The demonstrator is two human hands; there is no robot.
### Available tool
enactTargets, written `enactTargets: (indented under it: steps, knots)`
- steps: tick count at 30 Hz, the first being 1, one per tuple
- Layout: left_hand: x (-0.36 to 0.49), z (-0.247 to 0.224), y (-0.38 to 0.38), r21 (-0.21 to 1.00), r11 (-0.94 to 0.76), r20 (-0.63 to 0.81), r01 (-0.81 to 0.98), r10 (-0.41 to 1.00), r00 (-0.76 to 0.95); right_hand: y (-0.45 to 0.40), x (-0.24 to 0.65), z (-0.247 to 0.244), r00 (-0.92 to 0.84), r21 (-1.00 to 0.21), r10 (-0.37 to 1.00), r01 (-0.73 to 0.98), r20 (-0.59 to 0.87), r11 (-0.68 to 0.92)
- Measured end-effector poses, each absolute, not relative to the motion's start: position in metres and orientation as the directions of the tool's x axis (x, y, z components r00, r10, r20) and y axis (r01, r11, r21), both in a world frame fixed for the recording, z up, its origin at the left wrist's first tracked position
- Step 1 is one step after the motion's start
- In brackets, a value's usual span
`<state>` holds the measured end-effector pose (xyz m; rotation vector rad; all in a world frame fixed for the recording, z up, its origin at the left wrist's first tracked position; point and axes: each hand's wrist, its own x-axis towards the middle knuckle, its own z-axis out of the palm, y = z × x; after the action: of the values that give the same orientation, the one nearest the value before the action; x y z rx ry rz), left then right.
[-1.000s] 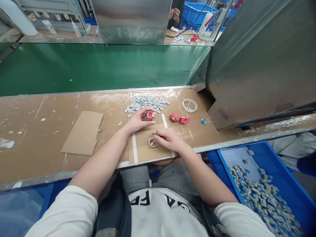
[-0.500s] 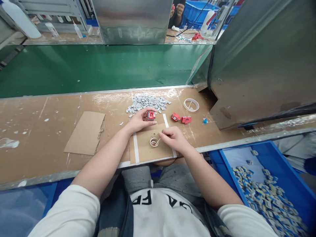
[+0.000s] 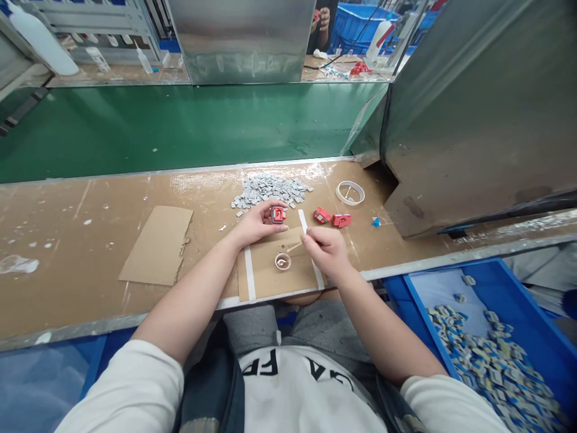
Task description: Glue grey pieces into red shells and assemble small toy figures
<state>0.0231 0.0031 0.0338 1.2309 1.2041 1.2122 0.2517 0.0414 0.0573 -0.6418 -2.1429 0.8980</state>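
Between the thumb and fingers of my left hand [image 3: 259, 224] is a small red toy vehicle [image 3: 278, 214], its red and grey end turned up toward me. My right hand [image 3: 325, 249] pinches a thin wooden stick [image 3: 294, 247], whose tip is just above and beside a little round cup [image 3: 283, 261] of brownish liquid. The cup stands on a cardboard sheet [image 3: 265, 285] fixed down with white tape strips. Two more red toy vehicles [image 3: 321, 215] lie on the bench to the right of my left hand. Beyond my hands spreads a pile of small grey pieces [image 3: 270, 190].
A roll of tape [image 3: 350, 193] lies at the back right, near a blue scrap [image 3: 375, 222]. On the left is a loose cardboard piece [image 3: 157, 245]. A metal housing [image 3: 473, 120] bounds the right side. Below it, a blue bin [image 3: 536, 313] holds many small parts. Across the green belt [image 3: 198, 126] another person's hands show.
My right hand has drawn the stick out of the cup, up and slightly to the right. My left hand keeps the red toy vehicle in nearly the same place.
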Motion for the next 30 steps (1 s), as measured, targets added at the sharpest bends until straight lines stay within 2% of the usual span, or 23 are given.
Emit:
enactTargets:
  steps: [3, 6, 30]
  knots:
    - [0.024, 0.033, 0.003, 0.999, -0.019, 0.018, 0.046, 0.999, 0.033, 0.045, 0.245, 0.056, -0.402, -0.841, 0.806, 0.139, 0.436, 0.524]
    - [0.026, 0.032, 0.003, 0.997, -0.035, 0.03, 0.071, 0.997, 0.07, 0.05, 0.233, 0.054, -0.321, -0.886, 0.854, 0.084, 0.409, 0.456]
    - [0.028, 0.036, 0.002, 0.991, -0.056, 0.044, 0.12, 0.994, 0.105, 0.062, 0.218, 0.038, -0.333, -0.864, 0.829, 0.076, 0.449, 0.498]
